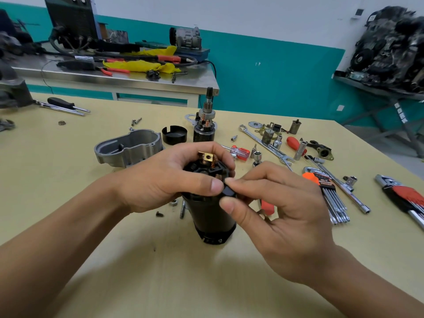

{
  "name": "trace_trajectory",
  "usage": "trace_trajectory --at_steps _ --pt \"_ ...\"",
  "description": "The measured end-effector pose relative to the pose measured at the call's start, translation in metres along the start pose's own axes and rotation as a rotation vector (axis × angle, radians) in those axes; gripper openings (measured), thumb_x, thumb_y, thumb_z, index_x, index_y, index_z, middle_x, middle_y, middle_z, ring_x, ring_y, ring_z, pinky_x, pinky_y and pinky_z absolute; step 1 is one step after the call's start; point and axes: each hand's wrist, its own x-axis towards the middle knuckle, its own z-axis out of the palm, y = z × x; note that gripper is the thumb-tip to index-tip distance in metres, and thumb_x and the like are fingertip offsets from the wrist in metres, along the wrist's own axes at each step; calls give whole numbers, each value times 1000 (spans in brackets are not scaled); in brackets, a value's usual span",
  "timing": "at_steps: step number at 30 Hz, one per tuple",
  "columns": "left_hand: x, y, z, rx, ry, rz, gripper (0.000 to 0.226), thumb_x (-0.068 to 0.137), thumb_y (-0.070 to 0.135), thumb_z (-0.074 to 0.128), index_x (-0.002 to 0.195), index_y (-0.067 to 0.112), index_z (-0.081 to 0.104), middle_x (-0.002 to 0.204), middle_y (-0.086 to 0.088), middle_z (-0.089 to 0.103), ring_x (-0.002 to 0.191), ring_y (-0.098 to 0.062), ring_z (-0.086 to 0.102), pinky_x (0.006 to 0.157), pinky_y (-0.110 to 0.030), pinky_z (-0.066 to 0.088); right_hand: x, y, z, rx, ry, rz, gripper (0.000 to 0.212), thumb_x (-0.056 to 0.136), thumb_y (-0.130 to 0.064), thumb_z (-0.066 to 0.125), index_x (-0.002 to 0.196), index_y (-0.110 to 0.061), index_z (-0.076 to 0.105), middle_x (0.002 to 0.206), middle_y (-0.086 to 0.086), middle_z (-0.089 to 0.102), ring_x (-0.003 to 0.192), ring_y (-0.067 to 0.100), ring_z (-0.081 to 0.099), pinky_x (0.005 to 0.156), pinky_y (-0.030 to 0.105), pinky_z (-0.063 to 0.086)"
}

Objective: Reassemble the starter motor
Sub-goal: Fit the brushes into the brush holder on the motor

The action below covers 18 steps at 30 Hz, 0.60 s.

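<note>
A black cylindrical starter motor body [212,216] stands upright on the wooden table [160,271], its brush holder with a copper terminal [207,157] on top. My left hand [165,180] grips the top of the body, fingers curled round the brush holder. My right hand [275,214] pinches a small black piece [229,191] at the holder's right edge between thumb and forefinger. Behind stand the armature with its gear shaft [205,125], a black end cap [174,134] and a grey aluminium housing [128,149].
Spanners, sockets, red-handled screwdrivers [239,152] and hex key sets [330,193] lie scattered to the right. Loose screws and a nut [173,203] lie by the motor body. A steel bench [114,74] with tools stands behind; an engine [390,42] sits at the far right.
</note>
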Motion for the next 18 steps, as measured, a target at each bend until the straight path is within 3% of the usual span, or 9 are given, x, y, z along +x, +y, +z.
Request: trace_trajectory --at_steps 3,6,8,9,11,13,14,16,18 --pt "0 -3 -1 -73 -26 20 43 71 21 74 113 17 63 116 -14 61 102 -30 65 80 -36 55 -1 -1 3 210 4 94 19 87 -31 73 91 -13 79 76 -2 66 68 9 62 63 15 45" --pt "-1 -4 -2 -92 -17 5 46 70 21 77 114 18 64 112 -7 67 103 -29 68 80 -35 57 3 5 3 659 -22 448 38 82 -55 71 81 -18 81 71 3 68 64 18 62 59 26 49" --pt "-3 -2 -4 -7 24 -23 48 68 29 81 114 26 66 113 -1 70 106 -26 68 78 -33 56 6 14 2 732 -17 574 28 79 -47 78 82 -19 81 67 3 67 62 17 61 58 26 49" --pt "-4 0 -5 54 54 -37 50 67 35 82 114 31 66 112 3 71 107 -23 69 77 -31 55 7 18 0 657 -20 543 16 81 -35 77 87 -21 81 71 0 67 66 14 62 60 26 50" --pt "-7 4 -7 151 102 -65 54 62 47 85 112 41 66 105 10 72 98 -14 70 69 -26 55 9 22 -3 454 -76 401 19 83 -17 73 99 -25 79 95 -7 67 95 12 64 75 32 54" --pt "-9 8 -8 229 107 -98 64 57 59 88 114 43 63 104 9 73 92 -18 71 62 -44 55 10 21 -3 396 -182 282 24 86 -15 63 104 -25 75 122 -8 61 126 21 55 97 43 50" --pt "-10 9 -9 260 102 -106 69 56 63 87 117 42 62 108 8 72 96 -24 71 66 -60 54 10 22 -4 388 -222 257 26 87 -15 59 107 -25 73 130 -5 58 133 25 49 104 48 46" --pt "-12 10 -11 271 91 -69 71 61 59 87 122 36 60 119 7 69 105 -26 70 77 -72 52 12 22 -5 377 -283 245 25 89 -17 58 110 -26 68 138 -3 56 139 25 44 108 53 43" --pt "-12 9 -14 237 71 0 61 69 44 86 123 30 59 127 3 67 116 -24 66 89 -57 56 15 21 -8 365 -343 251 22 90 -21 62 110 -28 67 140 -8 54 140 23 43 108 54 43"
